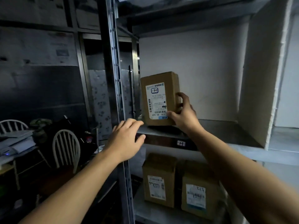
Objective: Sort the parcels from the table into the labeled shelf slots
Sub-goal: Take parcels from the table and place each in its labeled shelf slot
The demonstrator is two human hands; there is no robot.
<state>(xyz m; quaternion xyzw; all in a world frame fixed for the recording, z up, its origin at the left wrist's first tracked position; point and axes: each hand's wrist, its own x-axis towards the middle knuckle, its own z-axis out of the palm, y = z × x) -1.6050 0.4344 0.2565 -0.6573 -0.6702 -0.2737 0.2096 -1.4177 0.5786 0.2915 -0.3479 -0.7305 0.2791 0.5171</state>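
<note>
Right hand (pixel 184 113) grips upright parcel (pixel 159 98) on upper shelf (pixel 226 126), left hand (pixel 126 138) open and empty; two parcels (pixel 159 180) below, table unseen.

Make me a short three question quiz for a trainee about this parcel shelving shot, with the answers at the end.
1. True or false: the right hand holds the upright parcel standing on the shelf.
2. How many parcels stand in the slot below that shelf? A) none B) two C) four
3. Fill in: the left hand is open and empty, its fingers by the shelf's front ____.

Key:
1. True; its grip wraps the parcel's right edge, label facing the camera.
2. B; a left lower parcel and a right lower parcel.
3. Edge.
</note>
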